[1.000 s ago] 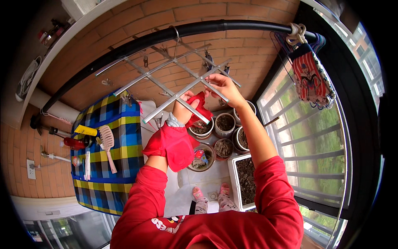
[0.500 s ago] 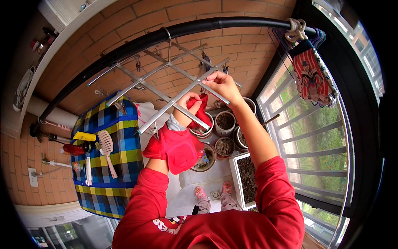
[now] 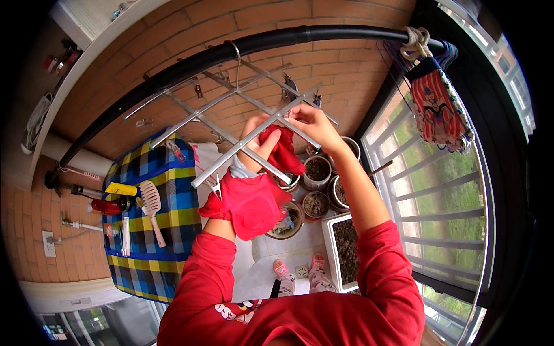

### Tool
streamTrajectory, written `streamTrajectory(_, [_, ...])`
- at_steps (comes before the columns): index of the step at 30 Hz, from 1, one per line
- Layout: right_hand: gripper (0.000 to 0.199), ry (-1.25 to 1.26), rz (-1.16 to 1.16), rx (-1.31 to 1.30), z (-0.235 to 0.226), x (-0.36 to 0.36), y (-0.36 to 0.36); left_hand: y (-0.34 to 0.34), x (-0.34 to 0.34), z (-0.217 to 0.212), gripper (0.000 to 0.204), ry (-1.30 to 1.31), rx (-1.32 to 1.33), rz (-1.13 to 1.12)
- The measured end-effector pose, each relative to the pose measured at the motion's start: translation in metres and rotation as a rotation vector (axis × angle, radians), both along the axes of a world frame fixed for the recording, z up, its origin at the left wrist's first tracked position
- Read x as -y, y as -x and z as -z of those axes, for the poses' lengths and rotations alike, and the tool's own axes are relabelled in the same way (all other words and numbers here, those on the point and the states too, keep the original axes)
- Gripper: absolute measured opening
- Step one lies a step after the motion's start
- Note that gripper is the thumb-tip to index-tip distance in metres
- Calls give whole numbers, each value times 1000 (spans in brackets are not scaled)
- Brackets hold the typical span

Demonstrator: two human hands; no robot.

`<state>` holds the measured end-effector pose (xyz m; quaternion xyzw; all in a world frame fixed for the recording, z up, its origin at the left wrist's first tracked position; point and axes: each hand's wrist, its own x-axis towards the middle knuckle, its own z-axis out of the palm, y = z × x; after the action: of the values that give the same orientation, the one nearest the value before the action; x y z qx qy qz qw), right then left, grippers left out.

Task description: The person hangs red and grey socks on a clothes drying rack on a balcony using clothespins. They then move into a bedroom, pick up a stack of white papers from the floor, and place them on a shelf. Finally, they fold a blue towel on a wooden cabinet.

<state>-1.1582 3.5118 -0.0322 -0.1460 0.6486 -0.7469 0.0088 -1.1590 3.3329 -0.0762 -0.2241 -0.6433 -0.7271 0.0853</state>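
My left hand (image 3: 259,141) grips a small red cloth (image 3: 287,157), kind unclear because the fingers and a bar cover part of it. Another red cloth (image 3: 254,205) and a bit of grey cloth (image 3: 241,169) are draped over my left wrist and forearm. Beside the left hand, my right hand (image 3: 316,128) has its fingers pinched on a small clip (image 3: 288,114) under the hanger, just above the red cloth. The folding metal lattice hanger (image 3: 198,113) hangs by a hook, with several clips dangling from it.
A black rail (image 3: 346,31) carries the hanger and, at right, a striped patterned cloth item (image 3: 440,106). Left is a plaid-covered surface (image 3: 179,222) with a pink hairbrush (image 3: 151,202). Plant pots (image 3: 317,168) and a white soil trough (image 3: 333,254) stand below. A barred window (image 3: 441,202) is at right.
The red cloth in my left hand has shifted slightly to the right and hangs lower. Both hands have drawn closer together near the clip.
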Motion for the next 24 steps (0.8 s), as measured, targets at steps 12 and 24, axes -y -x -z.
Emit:
streamTrajectory(12, [22,-1,211,1,-13,-52,31,57,107,8,24,-243,228,25])
streamTrajectory(24, [25,46,42,114,-19,-61,39,126,80,-31,41,67,202,-62])
